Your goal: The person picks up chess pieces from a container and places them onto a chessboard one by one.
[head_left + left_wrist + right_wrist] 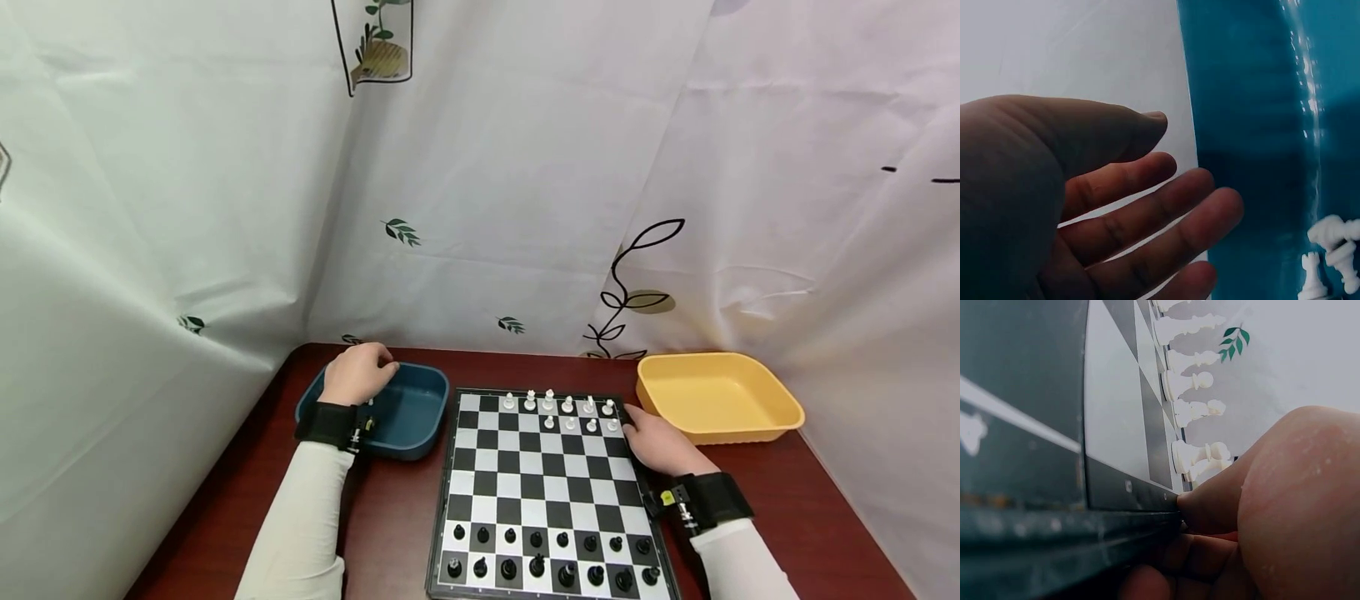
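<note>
We have the board mid-table, the blue tray just left of it holding spare white pieces. Our left hand hovers relaxed and empty over that tray; our right hand grips the board's right edge.

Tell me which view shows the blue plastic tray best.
The head view: it shows the whole blue plastic tray beside the chessboard, with the left hand over it. The left wrist view shows only its inner wall and some white pieces; the right wrist view shows none.
</note>
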A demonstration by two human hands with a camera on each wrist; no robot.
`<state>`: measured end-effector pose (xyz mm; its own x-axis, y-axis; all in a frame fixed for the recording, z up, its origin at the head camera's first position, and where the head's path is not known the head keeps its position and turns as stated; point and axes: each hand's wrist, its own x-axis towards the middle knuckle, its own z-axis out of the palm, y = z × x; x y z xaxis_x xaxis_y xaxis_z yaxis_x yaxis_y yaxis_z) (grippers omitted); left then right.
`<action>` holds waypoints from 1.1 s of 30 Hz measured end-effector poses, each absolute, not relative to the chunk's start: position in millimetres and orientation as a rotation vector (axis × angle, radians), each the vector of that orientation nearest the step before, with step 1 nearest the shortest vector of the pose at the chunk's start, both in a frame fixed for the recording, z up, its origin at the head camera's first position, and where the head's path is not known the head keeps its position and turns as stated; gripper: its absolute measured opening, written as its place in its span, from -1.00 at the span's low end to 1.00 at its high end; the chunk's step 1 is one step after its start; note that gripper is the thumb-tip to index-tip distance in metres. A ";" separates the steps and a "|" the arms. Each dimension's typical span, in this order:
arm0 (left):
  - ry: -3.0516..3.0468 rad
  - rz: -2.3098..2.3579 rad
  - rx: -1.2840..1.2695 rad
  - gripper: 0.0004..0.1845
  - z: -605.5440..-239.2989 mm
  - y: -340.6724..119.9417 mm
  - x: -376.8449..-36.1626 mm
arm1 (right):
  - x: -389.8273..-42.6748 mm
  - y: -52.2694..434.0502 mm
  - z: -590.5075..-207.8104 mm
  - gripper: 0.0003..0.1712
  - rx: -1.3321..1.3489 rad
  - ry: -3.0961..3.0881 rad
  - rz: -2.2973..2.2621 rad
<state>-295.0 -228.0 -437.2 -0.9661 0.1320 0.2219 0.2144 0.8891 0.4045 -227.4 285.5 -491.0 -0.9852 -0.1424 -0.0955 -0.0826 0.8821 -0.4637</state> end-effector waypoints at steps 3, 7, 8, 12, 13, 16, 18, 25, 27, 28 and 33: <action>-2.863 -0.629 -0.235 -0.77 -439.0 -233.7 -294.6 | -225.9 285.3 -490.0 -0.39 -0.178 2.924 -0.717; -2.863 -0.591 -0.171 -0.78 -442.6 -241.1 -294.9 | -226.4 285.3 -491.6 -0.39 -0.168 2.914 -0.718; -2.870 -0.581 -0.154 -0.78 -442.7 -242.4 -294.8 | -226.9 285.7 -492.5 -0.38 -0.165 2.911 -0.723; -2.909 -0.542 -0.099 -0.77 -442.3 -244.9 -295.1 | -227.6 286.8 -493.4 -0.38 -0.170 2.910 -0.737; -2.919 -0.535 -0.091 -0.79 -442.4 -245.2 -295.4 | -227.5 287.1 -493.3 -0.38 -0.169 2.911 -0.737; -2.949 -0.518 -0.081 -0.80 -444.9 -246.8 -297.7 | -227.5 287.8 -492.9 -0.38 -0.168 2.913 -0.735; -2.969 -0.512 -0.079 -0.67 -447.3 -247.8 -299.1 | -227.3 287.6 -492.8 -0.38 -0.164 2.912 -0.735; -3.047 -0.477 -0.050 -0.47 -454.0 -249.6 -302.3 | -227.2 286.3 -490.9 -0.38 -0.163 2.915 -0.725; -3.055 -0.475 -0.064 -0.45 -454.6 -249.3 -302.6 | -227.1 286.3 -490.9 -0.38 -0.163 2.914 -0.725; -3.056 -0.475 -0.074 -0.45 -455.0 -249.3 -302.6 | -227.1 286.3 -490.9 -0.38 -0.163 2.915 -0.722; -3.049 -0.458 -0.058 -0.43 -452.7 -250.8 -301.8 | -227.2 285.8 -491.3 -0.38 -0.169 2.919 -0.715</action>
<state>-301.8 -250.8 -452.7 -0.9976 0.0285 0.0629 0.0458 0.9553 0.2922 -227.2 285.8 -491.3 -0.9851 -0.1395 -0.1003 -0.0773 0.8814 -0.4660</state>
